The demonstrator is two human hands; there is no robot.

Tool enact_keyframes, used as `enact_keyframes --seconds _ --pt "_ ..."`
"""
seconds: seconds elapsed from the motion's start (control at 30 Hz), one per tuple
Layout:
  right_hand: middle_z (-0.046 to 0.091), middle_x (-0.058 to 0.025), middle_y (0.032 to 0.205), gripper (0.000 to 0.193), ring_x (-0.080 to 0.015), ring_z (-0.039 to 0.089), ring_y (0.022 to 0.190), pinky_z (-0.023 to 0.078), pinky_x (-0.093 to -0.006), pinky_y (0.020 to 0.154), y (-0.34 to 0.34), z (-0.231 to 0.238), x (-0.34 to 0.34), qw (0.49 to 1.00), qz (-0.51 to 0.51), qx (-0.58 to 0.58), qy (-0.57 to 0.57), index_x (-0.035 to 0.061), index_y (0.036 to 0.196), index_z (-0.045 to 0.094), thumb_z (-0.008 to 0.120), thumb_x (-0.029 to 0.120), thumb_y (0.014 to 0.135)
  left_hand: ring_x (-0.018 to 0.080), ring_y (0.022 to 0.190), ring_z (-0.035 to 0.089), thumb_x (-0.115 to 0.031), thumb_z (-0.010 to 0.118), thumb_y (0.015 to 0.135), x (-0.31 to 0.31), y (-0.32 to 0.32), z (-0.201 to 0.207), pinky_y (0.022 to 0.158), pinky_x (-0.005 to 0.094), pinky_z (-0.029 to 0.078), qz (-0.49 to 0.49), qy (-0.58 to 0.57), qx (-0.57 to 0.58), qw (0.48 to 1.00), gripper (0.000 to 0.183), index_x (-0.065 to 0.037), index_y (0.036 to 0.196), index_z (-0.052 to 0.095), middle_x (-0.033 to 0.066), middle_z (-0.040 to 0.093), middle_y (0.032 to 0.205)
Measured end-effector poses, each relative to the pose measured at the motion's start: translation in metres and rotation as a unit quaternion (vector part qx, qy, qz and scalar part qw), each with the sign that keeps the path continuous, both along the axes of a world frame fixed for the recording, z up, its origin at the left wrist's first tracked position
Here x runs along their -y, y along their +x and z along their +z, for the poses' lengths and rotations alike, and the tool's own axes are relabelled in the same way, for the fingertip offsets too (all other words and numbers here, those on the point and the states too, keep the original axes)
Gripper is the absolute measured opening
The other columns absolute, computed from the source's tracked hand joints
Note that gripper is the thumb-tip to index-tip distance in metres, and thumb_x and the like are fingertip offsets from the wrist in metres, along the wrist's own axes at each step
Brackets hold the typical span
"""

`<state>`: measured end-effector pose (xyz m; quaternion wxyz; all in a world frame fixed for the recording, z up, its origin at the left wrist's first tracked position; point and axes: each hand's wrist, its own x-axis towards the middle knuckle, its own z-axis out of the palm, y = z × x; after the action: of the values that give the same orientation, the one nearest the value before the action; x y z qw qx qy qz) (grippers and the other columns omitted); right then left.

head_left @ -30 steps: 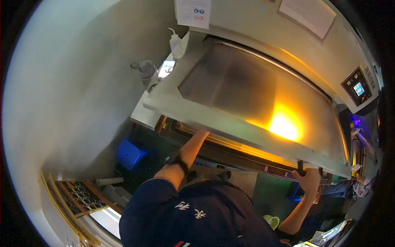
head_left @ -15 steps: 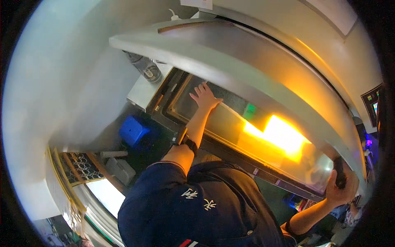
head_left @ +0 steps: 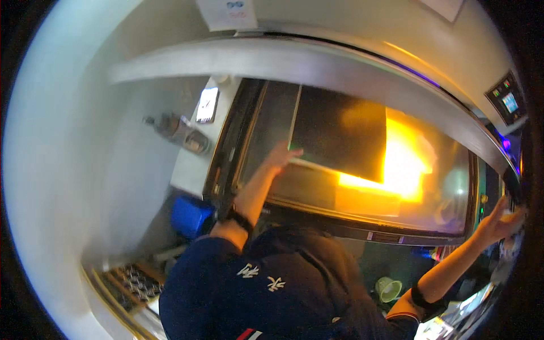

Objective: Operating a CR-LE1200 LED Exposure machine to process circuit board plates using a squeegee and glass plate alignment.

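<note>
A dark flat rectangular panel (head_left: 340, 130) lies on the lit glass bed (head_left: 323, 195) of a large machine, with a pale strip along its left and near edges. My left hand (head_left: 277, 158) is at the panel's near left corner, thumb and fingers apart, slightly blurred. Above the far side of the bed hangs the machine's pale lid (head_left: 272, 59), raised. My right hand (head_left: 498, 222) is beside the lid's right end, holding nothing visible, its thumb and fingers apart. The picture's rim cuts into the view of it.
Bright yellow light glows through the glass right of the panel. On a white ledge (head_left: 190, 173) at left are a phone (head_left: 208, 105) and a clear bottle (head_left: 195, 141). A blue bin (head_left: 191, 217) stands below. At right are a small control screen (head_left: 510, 102) and a pale green bucket (head_left: 388, 289).
The lid has risen, uncovering more of the bed and panel. My right hand has come off the dark handle. My left hand stays by the panel's corner. The view has turned.
</note>
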<state>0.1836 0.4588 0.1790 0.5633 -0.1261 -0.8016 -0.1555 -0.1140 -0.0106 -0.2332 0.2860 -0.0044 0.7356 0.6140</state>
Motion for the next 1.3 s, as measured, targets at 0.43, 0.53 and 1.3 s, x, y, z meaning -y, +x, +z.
enact_keyframes --seconds 0.43,0.53,1.3 --pt "0.029 -0.0157 0.156 0.073 -0.029 0.026 0.145 0.024 -0.0424 0.116 0.189 -0.315 0.25 0.637 -0.072 -0.04 -0.767 0.0028 0.152 0.026 0.052 0.045 0.099 0.0191 0.096 0.06 -0.013 0.071 0.084 0.028 0.096 0.163 0.087 0.0335 0.047 -0.249 0.124 0.101 0.955 0.045 0.006 0.122 0.057 0.0081 0.063 0.111" --pt "0.04 -0.0148 0.149 0.064 -0.0301 0.038 0.139 0.032 -0.0441 0.113 0.252 -0.306 0.335 0.478 0.018 -0.272 -0.835 0.0009 0.147 0.036 0.048 0.044 0.101 0.0172 0.099 0.06 0.001 0.067 0.081 0.02 0.128 0.153 0.088 0.0331 0.049 -0.348 0.227 0.179 0.892 0.042 0.004 0.123 0.058 0.0081 0.063 0.115" --pt "0.069 -0.0127 0.102 0.038 -0.0242 0.068 0.088 0.056 -0.0378 0.08 0.42 -0.415 0.805 0.312 -0.135 -0.734 -0.588 -0.0041 0.114 0.062 0.065 0.029 0.095 0.0234 0.108 0.063 -0.024 0.059 0.096 0.006 0.729 0.214 0.09 0.0358 0.052 -0.906 0.067 0.204 0.364 0.054 -0.002 0.142 0.041 0.0131 0.06 0.13"
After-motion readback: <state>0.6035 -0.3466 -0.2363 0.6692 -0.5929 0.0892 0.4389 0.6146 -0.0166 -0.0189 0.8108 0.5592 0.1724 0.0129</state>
